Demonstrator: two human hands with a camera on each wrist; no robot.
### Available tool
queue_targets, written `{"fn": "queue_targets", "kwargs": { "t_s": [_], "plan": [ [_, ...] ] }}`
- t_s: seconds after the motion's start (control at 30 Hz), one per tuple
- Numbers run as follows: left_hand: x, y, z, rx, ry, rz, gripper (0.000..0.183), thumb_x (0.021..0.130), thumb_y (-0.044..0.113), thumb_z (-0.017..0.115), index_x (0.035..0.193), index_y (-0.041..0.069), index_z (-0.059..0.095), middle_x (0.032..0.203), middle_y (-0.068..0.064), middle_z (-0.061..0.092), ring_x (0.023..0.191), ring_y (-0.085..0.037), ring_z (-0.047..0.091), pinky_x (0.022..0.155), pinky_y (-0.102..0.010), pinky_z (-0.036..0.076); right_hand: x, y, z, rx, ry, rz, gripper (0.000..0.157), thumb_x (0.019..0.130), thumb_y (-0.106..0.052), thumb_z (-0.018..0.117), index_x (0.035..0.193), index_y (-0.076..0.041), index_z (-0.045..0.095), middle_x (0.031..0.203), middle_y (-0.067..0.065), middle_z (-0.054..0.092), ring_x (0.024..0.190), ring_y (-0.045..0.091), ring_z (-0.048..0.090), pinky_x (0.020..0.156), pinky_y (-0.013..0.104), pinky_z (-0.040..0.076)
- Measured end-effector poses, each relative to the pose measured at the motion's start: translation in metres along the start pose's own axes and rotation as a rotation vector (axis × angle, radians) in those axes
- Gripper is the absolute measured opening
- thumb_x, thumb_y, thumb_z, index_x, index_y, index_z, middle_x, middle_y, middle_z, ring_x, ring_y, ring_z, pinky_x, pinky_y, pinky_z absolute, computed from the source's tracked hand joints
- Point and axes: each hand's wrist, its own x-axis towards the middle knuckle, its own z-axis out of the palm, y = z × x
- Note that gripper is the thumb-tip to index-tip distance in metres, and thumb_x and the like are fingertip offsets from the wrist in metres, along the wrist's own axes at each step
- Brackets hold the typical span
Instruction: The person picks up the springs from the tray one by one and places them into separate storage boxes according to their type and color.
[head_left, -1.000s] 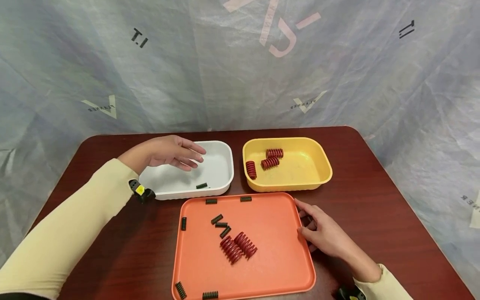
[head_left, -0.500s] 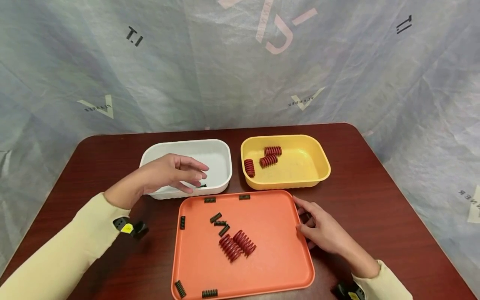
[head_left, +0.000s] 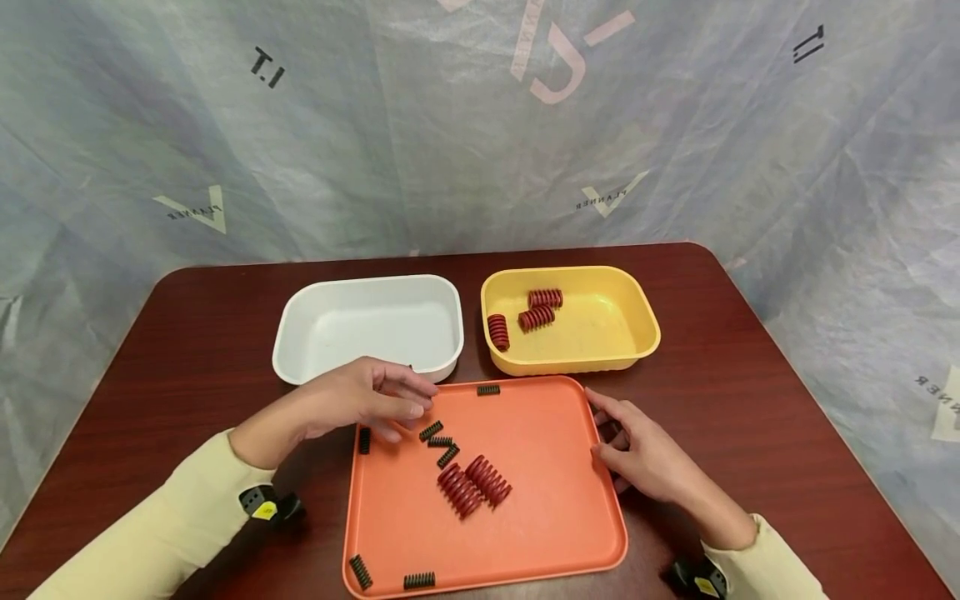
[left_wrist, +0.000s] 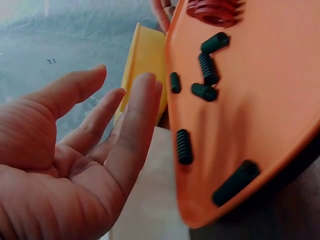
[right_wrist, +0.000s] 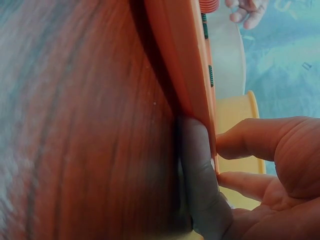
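My left hand (head_left: pixel 375 400) hovers over the back-left corner of the orange tray (head_left: pixel 555 500), its fingers loosely spread and nothing between them. In the left wrist view the palm and parted fingers (left_wrist: pixel 135 115) show bare. At the tray's right rim, my right hand (head_left: pixel 637 454) pinches the edge, with one finger (right_wrist: pixel 197 145) against the outer side. Small dark green springs (head_left: pixel 440 442) lie in a cluster mid-tray, and others (head_left: pixel 419 580) sit along its edges. Two thick red springs (head_left: pixel 459 490) lie side by side near the tray's middle.
Behind the tray stand a white bin (head_left: pixel 360 325) on the left and a yellow bin (head_left: pixel 600 325) on the right. Several red springs (head_left: pixel 536 317) lie in the yellow bin. A dark red wooden table (head_left: pixel 735 392) carries everything, with a grey plastic sheet (head_left: pixel 465 150) hanging behind.
My left hand has moved from above the white bin forward and right to the tray's back-left corner. The right hand has stayed at the tray's rim.
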Motion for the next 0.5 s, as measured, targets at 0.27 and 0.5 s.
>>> {"fn": "queue_targets", "kwargs": {
  "t_s": [0.27,0.5],
  "plan": [
    [0.006,-0.016,0.007,-0.011,-0.039,-0.009,0.047,0.098,0.012,0.071,0.14,-0.005,0.059,0.138,-0.023,0.061,0.107,-0.035,0.07,0.08,-0.046,0.063,0.001,0.0,0.001,0.01,0.011,-0.007,0.073,0.095,0.007,0.064,0.16,-0.001,0.032,0.124,0.025,0.047,0.073,0.023,0.066,0.046,0.039,0.059],
    [0.011,-0.028,0.009,-0.02,-0.028,-0.038,0.043,0.1,0.011,0.069,0.141,0.002,0.06,0.138,-0.018,0.062,0.1,-0.031,0.071,0.073,-0.044,0.064,0.0,0.0,0.001,0.007,0.004,-0.006,0.072,0.095,0.007,0.064,0.159,0.0,0.032,0.123,0.026,0.047,0.075,0.023,0.066,0.047,0.039,0.059]
  ]
}}
